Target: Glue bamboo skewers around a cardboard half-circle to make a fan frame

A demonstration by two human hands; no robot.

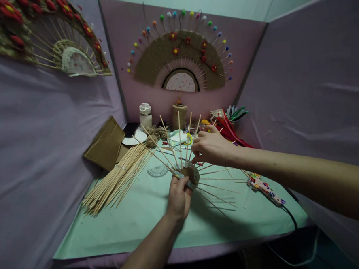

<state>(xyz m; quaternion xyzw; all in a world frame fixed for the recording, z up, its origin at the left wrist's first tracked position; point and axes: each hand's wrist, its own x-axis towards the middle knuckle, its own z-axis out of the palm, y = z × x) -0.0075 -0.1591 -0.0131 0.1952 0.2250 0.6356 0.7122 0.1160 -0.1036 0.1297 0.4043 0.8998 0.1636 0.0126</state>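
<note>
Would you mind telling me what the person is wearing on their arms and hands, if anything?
Nothing that shows. The left hand and right hand are gloveless, with no ring visible. The left forearm and right forearm are bare up to the picture's edge: no sleeve, watch or bracelet in view. The light is dim, so a thin band could be missed.

The red-flowered wall fan (55,48) runs off the top-left edge — the left hand (177,197) covers part of the cardboard hub (192,174).
</note>
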